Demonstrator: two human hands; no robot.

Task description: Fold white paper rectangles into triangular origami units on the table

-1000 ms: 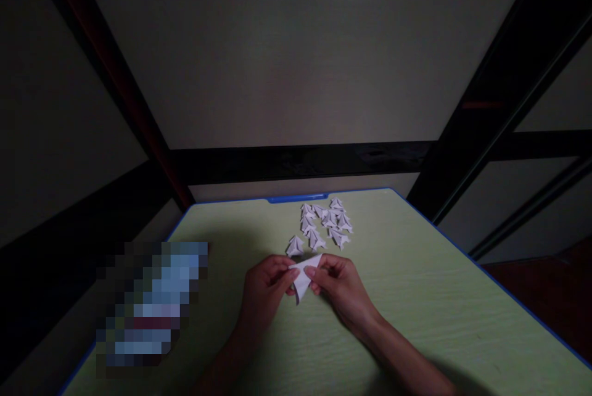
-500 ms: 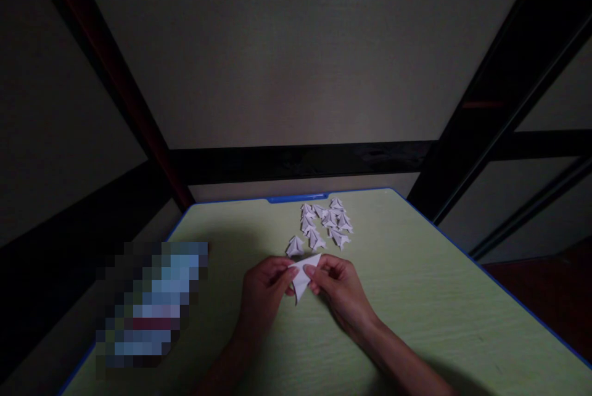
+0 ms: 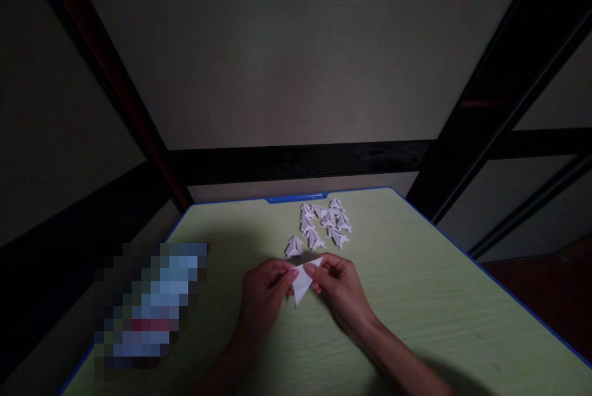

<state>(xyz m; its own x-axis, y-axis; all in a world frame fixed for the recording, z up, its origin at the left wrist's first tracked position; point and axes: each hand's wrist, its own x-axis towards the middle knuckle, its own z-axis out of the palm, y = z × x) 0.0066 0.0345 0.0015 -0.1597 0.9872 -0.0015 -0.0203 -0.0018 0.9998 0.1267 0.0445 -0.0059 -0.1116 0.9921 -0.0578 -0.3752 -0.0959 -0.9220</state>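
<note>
A white piece of folded paper [image 3: 302, 287], triangular with one point toward me, is held just above the table. My left hand [image 3: 266, 288] pinches its left corner between thumb and fingers. On the other side, my right hand [image 3: 340, 285] grips the paper with its thumb pressed flat on the face. The fingertips behind the paper are partly hidden. Just beyond my hands stands a small folded paper figure [image 3: 295, 247], and past it lie several like it in a cluster [image 3: 328, 219].
The light green table [image 3: 416, 297] has a blue edge and a blue handle [image 3: 297, 198] at its far side. A pixelated object [image 3: 157, 303] lies at the left. Behind the table rises a pale panel [image 3: 296, 57] with dark frames.
The paper's lower point has dropped slightly and its face looks flatter. Both hands keep their grip in nearly the same place. The view has shifted very little.
</note>
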